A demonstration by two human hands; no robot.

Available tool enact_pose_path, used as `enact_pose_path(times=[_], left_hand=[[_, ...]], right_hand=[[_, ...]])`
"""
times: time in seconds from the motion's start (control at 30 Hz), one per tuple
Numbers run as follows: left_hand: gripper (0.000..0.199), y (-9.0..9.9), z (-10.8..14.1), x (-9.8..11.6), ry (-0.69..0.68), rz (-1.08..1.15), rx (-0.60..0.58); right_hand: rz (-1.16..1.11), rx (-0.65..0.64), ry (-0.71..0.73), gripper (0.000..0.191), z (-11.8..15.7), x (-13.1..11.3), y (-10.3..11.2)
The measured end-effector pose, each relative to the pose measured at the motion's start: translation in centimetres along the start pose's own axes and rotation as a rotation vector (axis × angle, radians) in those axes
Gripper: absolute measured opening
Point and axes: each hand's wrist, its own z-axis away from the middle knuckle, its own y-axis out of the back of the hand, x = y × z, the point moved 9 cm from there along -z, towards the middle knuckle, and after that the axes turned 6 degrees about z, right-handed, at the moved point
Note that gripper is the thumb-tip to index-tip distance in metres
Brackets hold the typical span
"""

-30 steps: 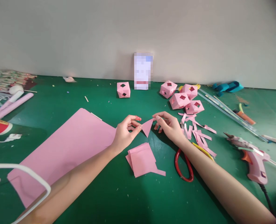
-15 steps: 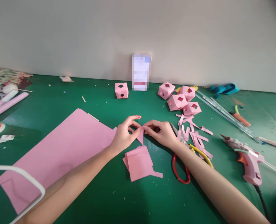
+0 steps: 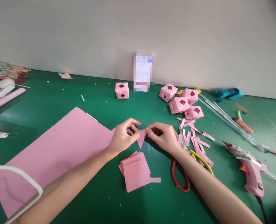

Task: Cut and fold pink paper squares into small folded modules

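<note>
A small pink paper piece (image 3: pixel 141 139), folded to a triangle with one point downward, is held up between my hands. My left hand (image 3: pixel 124 135) pinches its left side between thumb and fingers, with a red-patterned nail showing. At the upper right corner, my right hand (image 3: pixel 163 135) pinches the paper with thumb and fingertips. Just below lies a stack of pink paper squares (image 3: pixel 136 172), a narrow strip sticking out at its right. Under my right forearm rest scissors (image 3: pixel 180 183) with red and yellow handles, partly hidden.
A large pink paper sheet (image 3: pixel 58 149) lies left. Pink paper strips (image 3: pixel 195 140) and several folded paper balls (image 3: pixel 179 105) are at right; another paper ball (image 3: pixel 122 91) stands near a propped, blurred phone-like screen (image 3: pixel 142 73). A pink glue gun (image 3: pixel 252 169) lies far right.
My fingertips have drawn a little apart, and more of the folded paper shows between them. The whole view has shifted slightly.
</note>
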Motion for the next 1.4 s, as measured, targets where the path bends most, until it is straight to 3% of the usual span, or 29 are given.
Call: enact_pose_path(times=[0.1, 0.17, 0.37, 0.53, 0.7, 1.13, 1.4], left_hand=[[0.022, 0.6, -0.1, -0.5, 0.023, 0.036, 0.041], [0.024, 0.6, -0.2, -0.8, 0.038, 0.089, 0.040], [0.028, 0.4, -0.2, -0.6, 0.040, 0.273, 0.007], [0.034, -0.2, 0.0, -0.2, 0.019, 0.181, -0.076], [0.035, 0.3, -0.1, -0.4, 0.027, 0.160, -0.019], [0.020, -1.5, 0.1, 0.3, 0.018, 0.028, -0.136], [0.022, -0.5, 0.2, 0.0, 0.004, 0.099, -0.106]], right_hand=[[-0.191, 0.166, -0.129, 0.018, -0.1, 1.7, 1.8], [-0.284, 0.212, -0.175, 0.021, -0.1, 2.5, 2.3], [-0.166, 0.072, -0.126, 0.026, 0.1, 2.0, 0.9], [-0.126, -0.052, -0.072, 0.027, 0.2, 1.1, -0.2], [-0.088, -0.129, -0.061, 0.023, 0.0, 0.8, -0.8], [0.112, -0.165, 0.019, 0.010, 0.2, -0.3, -1.8], [-0.019, -0.153, -0.027, 0.017, -0.1, 0.3, -1.0]])
